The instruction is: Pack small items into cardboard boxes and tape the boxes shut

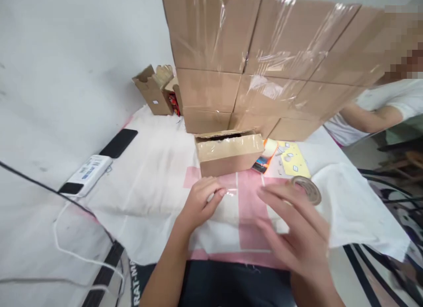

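Note:
My left hand [202,202] is closed in a pinch just in front of a small brown cardboard box [231,159]. A short, shiny strip of clear tape [231,192] shows at its fingertips. The box stands on the cloth with its top flap slightly raised, leaving a dark gap along the back. Its top edge has a glossy look. Over the pink part of the cloth, my right hand [297,230] is blurred, its thumb and fingers apart with nothing between them. Beside its fingers lies a roll of tape [307,190], partly covered by that hand.
Behind the box rises a stack of tape-wrapped cartons [244,73]. Opened boxes [155,93] stand at the back left. A black phone [119,143] and a white device [86,175] with cables lie left. Yellow stickers [294,159] lie right; another person's arm [372,117] is beyond.

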Demonstrator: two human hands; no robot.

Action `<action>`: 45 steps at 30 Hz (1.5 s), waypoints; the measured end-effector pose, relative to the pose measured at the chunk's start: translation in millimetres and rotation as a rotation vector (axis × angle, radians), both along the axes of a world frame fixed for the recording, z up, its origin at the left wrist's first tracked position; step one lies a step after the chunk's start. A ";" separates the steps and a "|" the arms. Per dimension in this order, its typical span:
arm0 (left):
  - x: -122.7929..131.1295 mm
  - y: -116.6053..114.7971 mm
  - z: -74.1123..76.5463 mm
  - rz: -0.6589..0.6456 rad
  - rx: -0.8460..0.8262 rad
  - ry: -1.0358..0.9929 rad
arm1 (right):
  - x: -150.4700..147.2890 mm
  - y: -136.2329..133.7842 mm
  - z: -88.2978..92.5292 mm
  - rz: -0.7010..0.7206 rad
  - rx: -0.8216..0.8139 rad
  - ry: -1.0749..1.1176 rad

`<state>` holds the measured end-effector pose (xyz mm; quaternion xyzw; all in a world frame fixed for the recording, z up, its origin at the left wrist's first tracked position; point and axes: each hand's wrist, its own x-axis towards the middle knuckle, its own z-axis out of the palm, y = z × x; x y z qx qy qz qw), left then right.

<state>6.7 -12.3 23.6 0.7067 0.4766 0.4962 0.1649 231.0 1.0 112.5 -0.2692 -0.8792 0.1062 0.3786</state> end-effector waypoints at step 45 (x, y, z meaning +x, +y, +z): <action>-12.9 65.2 22.6 0.463 -0.108 0.878 | -93.7 207.0 -20.5 -0.050 -0.292 -0.458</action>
